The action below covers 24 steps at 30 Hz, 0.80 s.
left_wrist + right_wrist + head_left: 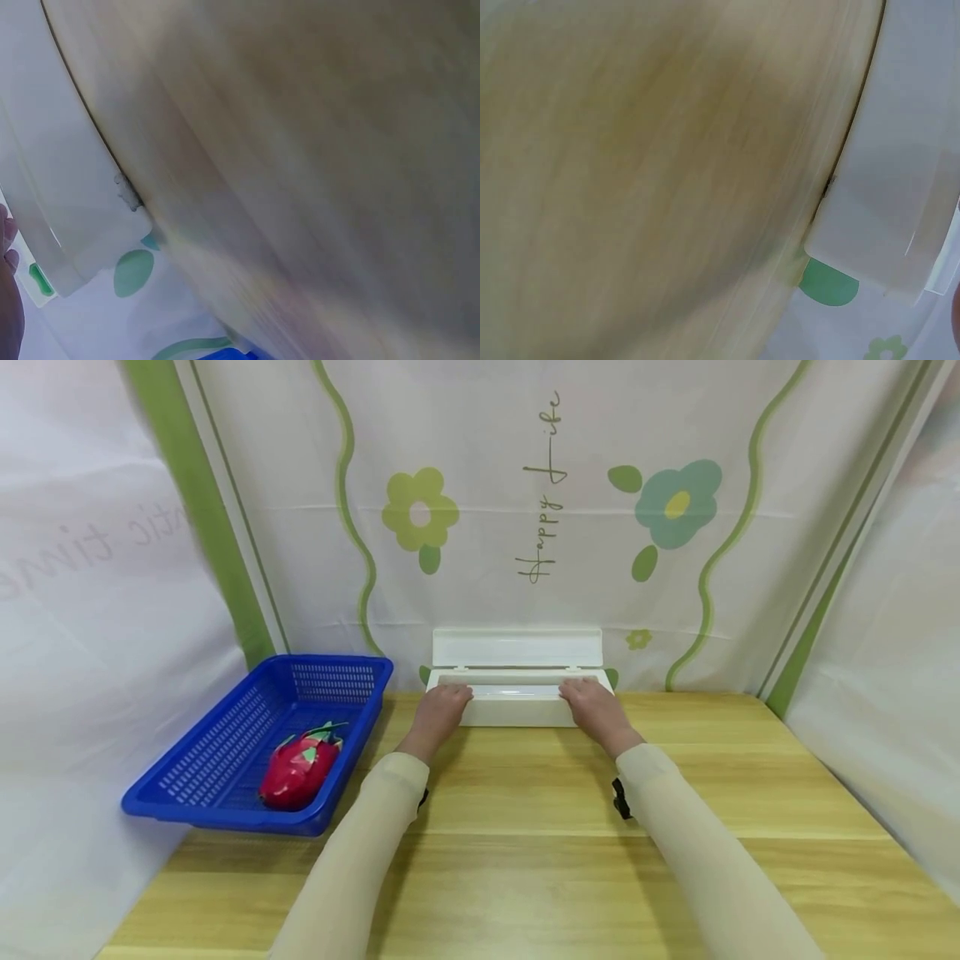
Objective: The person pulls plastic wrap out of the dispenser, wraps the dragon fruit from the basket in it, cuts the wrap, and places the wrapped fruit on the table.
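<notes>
A long white lidded box (517, 713), looking like a cling film dispenser, sits at the table's back with its lid (517, 648) raised. My left hand (441, 708) grips its left end, fingers curled over the front rim. At the opposite end my right hand (597, 710) grips the same rim. Between the hands a shiny pale strip (517, 691) shows in the opening; whether the fingertips also pinch film cannot be made out. The left wrist view shows the box's front (60, 150) and a small green piece (40, 279) near the fingers. The box's other end (885, 202) appears in the right wrist view.
To the left stands a blue plastic basket (225, 814) with a red dragon fruit (300, 768) in it. A printed cloth (480, 443) hangs right behind the box, and more cloth closes both sides. The wooden table (525, 877) stretches out in front.
</notes>
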### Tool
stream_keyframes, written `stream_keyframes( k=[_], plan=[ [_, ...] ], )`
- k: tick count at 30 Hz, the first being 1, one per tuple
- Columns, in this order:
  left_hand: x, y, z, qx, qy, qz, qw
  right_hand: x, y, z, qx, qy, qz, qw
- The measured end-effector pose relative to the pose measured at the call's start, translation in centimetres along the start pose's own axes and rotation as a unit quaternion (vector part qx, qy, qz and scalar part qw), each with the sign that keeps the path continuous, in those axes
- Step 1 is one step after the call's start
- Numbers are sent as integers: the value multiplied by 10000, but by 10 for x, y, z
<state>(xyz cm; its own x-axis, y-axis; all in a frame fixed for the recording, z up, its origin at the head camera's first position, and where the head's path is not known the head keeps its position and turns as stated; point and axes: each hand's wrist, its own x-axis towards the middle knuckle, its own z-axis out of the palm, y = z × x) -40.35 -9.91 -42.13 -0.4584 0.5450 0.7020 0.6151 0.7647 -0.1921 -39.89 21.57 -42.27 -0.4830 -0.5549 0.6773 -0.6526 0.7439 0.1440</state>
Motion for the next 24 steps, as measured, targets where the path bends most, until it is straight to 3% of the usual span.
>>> stream_keyframes(
  k=[17, 24],
  plan=[
    [-1, 0, -9, 184, 427, 407, 9981, -2, -1, -10, -265, -24, -431, 9987],
    [-1, 2, -15, 215, 389, 435, 9981, -2, -4, -19, -314, 3, -634, 9975]
  ],
)
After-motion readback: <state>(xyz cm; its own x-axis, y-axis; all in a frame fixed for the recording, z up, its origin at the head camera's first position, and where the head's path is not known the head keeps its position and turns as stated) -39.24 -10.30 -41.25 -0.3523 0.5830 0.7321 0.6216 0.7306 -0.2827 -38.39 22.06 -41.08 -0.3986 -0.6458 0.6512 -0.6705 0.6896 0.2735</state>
